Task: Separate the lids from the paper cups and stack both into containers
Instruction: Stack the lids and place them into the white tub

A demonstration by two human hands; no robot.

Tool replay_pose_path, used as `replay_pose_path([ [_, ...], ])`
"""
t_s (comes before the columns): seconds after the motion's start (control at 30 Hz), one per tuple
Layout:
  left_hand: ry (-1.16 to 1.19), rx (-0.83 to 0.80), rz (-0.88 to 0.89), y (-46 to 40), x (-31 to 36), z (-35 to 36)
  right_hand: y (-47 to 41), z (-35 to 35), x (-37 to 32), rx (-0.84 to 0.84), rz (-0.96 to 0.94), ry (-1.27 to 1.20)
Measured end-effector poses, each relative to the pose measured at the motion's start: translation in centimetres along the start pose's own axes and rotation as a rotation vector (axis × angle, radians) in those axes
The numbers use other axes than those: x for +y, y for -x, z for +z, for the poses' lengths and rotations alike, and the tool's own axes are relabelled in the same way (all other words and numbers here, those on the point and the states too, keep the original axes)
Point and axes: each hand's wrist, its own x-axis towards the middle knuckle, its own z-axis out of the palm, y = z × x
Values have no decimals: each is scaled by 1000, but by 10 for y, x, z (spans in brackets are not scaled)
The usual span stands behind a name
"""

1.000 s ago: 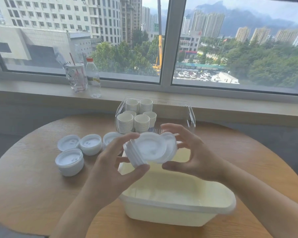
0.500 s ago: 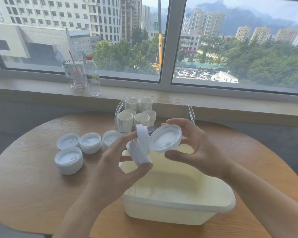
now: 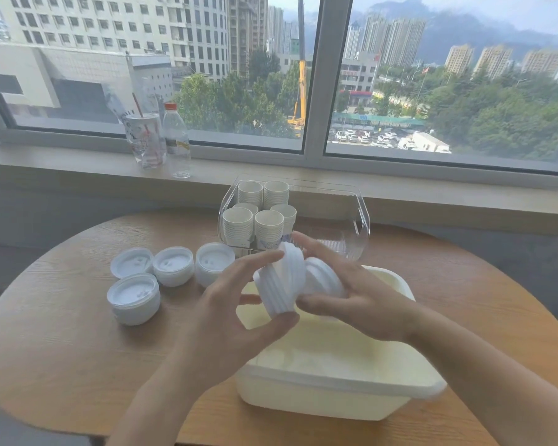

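Left of the left hand (image 3: 226, 320), four low piles of white lids (image 3: 132, 297) resting on the wooden surface (image 3: 45, 349), not yet binned. Left hand itself clamped, thumb below and fingers above, on a nested lid stack (image 3: 282, 284) turned on edge, held above the cream tub (image 3: 335, 387). Beyond both hands, a clear container (image 3: 355, 220) holding several columns of stacked paper cups (image 3: 268, 225), so cup sorting looks largely done; no lidded cups visible anywhere. Judging from this, most separating finished, with lid piles remaining to gather into the tub, whose inside looks empty as far as visible. Right hand (image 3: 358, 300), just beside the left and touching the stack, curled round a single lid (image 3: 322, 280) pressed against the stack's end. Compared with half a second ago: then, that lid held apart from the stack and facing up toward the camera, a clear gap between; now, brought in flush against the stack, hands drawn together and lower over the tub. Far behind on the windowsill, a drink cup (image 3: 145, 140) and bottle (image 3: 176, 143), unrelated.
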Motion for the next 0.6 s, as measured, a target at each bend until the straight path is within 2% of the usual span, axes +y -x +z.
replay_pose_path([
  [0.23, 1, 2, -5, 1, 0, 2, -2, 4, -8, 38, -6, 66],
  [0.4, 13, 17, -35, 1, -3, 0, -2, -5, -2, 146, -60, -61],
  [0.6, 3, 8, -83, -1, -5, 2, -1, -1, -7, 171, -134, -227],
])
